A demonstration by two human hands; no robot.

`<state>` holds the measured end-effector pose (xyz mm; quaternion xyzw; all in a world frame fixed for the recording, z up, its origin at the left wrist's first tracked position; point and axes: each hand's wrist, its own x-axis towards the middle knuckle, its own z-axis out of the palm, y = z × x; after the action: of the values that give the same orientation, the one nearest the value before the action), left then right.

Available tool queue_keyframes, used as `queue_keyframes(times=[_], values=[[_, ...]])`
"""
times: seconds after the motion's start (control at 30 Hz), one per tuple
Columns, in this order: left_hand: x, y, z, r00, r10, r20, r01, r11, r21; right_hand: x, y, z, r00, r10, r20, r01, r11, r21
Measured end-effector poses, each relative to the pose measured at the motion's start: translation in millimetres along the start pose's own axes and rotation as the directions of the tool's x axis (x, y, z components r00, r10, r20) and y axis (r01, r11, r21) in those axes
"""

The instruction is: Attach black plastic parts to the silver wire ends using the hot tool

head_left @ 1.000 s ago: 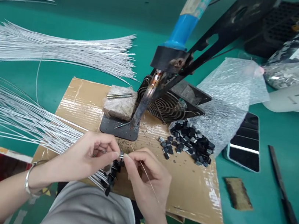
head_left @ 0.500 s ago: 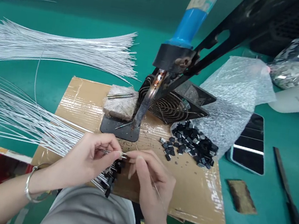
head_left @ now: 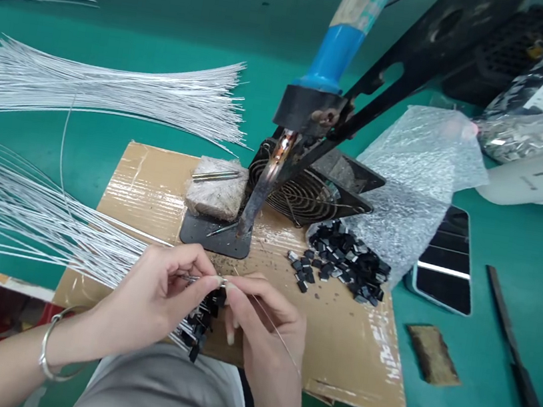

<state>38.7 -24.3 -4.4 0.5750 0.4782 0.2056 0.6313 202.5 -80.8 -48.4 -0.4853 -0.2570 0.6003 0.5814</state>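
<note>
My left hand pinches the end of a thin white wire over the cardboard's front part. Fingertips of my right hand are pressed together at that same wire end, touching or nearly touching the left ones; a thin strand of solder wire runs across this hand. What lies between the fingertips is too small to make out. Below them, black connectors sit on the ends of a white wire bundle that passes under my left hand. The soldering iron tip points down just beyond my hands.
Cardboard covers the front of the green table. On it are a wrapped block, a fan and loose black connectors. A phone, brown pad and dark blade-like tool lie right; another wire bundle lies back left.
My right thumb has moved left and closed against the index finger at the wire end. The solder strand has shifted with this hand. The whole view has shifted slightly.
</note>
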Motion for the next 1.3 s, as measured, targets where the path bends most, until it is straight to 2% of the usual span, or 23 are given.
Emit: queue_keyframes(times=[0.3, 0.47, 0.63, 0.83, 1.07, 1.3], values=[[-1.5, -2.6, 2.7, 0.999, 0.035, -0.017, -0.034, 0.999, 0.032, -0.5, -0.6, 1.0, 0.999, 0.035, -0.010, -0.035, 0.999, 0.012], [-1.9, -2.2, 2.9, 0.998, 0.061, -0.016, -0.060, 0.998, 0.034, 2.9, -4.3, 2.8, 0.994, 0.113, 0.005, -0.113, 0.988, 0.104], [-3.9, 0.3, 1.2, 1.000, 0.020, 0.018, -0.021, 0.999, 0.038, 7.1, -10.4, 1.0, 0.980, 0.197, 0.031, -0.199, 0.969, 0.147], [-1.8, 4.8, 1.5, 0.999, -0.023, 0.040, 0.023, 1.000, -0.005, 6.6, -11.4, 0.1, 0.977, 0.210, 0.044, -0.214, 0.967, 0.136], [-3.0, -0.8, 5.5, 0.999, 0.031, -0.030, -0.032, 0.999, -0.037, 4.5, -8.0, 0.9, 0.985, 0.164, 0.056, -0.171, 0.972, 0.160], [-8.0, -14.9, 12.4, 0.984, 0.126, -0.124, -0.115, 0.989, 0.098, 3.5, -6.4, 4.4, 0.984, 0.177, 0.025, -0.178, 0.965, 0.194]])
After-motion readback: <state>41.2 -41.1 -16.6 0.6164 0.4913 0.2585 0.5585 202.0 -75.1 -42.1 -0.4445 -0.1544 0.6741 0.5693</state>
